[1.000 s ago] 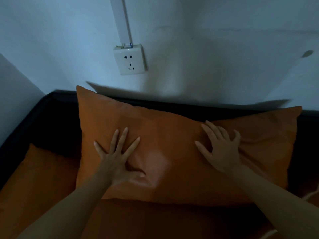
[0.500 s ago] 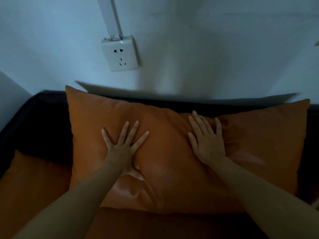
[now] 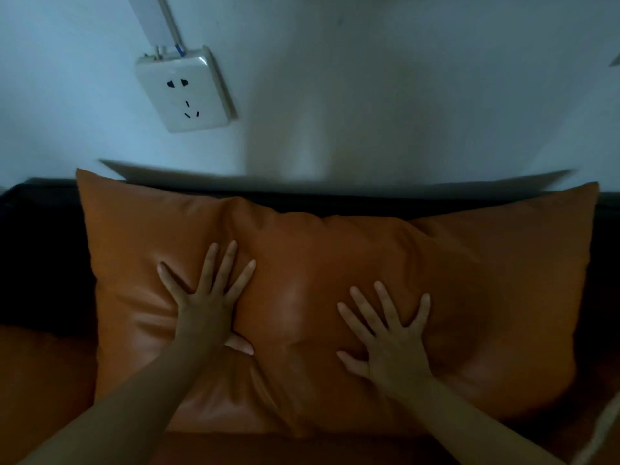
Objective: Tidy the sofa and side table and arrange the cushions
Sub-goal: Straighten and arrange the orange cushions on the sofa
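Since half a second ago, both hands have been shifted on the cushion: the right hand has been drawn nearer and lower on the right half, while the left hand has stayed pressed on the left half, and the wall socket is now seen larger and more tilted. Largest in view, the white wall (image 3: 402, 78) fills the far half of the scene, dimly lit and shadowed across the middle. Below it, the dark sofa back (image 3: 40, 236) is seen running left to right, with the orange seat (image 3: 43, 380) at near left. The orange cushion (image 3: 302, 263) is propped against the sofa back, standing on the seat, its two far corners reaching up to the wall line; its smooth cover is creased and dented around the palms. The left hand (image 3: 204, 310) is laid flat on the left half, fingers spread, thumb tucked toward the centre, nothing pinched. The right hand (image 3: 392, 344) is laid flat on the right half, fingers spread wide, palm pressed into the cover. The two hands are kept well apart. The white socket (image 3: 184, 90) is mounted on the wall at far left, tilted, with a conduit strip (image 3: 151, 15) running up from it.
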Motion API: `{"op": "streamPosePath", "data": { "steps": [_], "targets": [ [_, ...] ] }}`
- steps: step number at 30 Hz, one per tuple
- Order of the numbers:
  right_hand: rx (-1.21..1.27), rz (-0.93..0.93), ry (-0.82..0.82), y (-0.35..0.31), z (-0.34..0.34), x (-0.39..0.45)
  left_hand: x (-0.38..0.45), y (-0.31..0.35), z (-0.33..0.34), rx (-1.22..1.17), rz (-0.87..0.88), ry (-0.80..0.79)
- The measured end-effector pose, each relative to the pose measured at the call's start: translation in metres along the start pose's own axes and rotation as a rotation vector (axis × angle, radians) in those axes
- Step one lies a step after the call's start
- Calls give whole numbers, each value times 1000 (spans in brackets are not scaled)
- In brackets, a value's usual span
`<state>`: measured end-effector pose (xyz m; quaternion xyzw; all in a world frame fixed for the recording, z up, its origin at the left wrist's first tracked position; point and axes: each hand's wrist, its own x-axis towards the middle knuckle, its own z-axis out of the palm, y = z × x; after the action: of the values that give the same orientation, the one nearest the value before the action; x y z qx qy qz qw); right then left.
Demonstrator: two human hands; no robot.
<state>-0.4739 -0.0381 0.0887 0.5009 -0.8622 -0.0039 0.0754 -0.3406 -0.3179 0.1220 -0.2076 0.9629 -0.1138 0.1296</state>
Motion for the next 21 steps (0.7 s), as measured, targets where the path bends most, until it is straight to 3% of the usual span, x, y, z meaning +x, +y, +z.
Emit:
{"op": "streamPosePath", "data": {
  "steps": [5, 10, 18, 21],
  "targets": [
    [-17, 77, -160, 8, 22, 33, 10, -4, -12, 2, 3, 112],
    [3, 119, -232, 4, 11, 33, -10, 7, -16, 11, -99, 126],
    [-38, 18, -119, 12, -17, 14, -74, 19, 18, -233, -220, 164],
    [-56, 68, -88, 23, -23, 10, -71, 22, 23, -231, -258, 126]
  ]
}}
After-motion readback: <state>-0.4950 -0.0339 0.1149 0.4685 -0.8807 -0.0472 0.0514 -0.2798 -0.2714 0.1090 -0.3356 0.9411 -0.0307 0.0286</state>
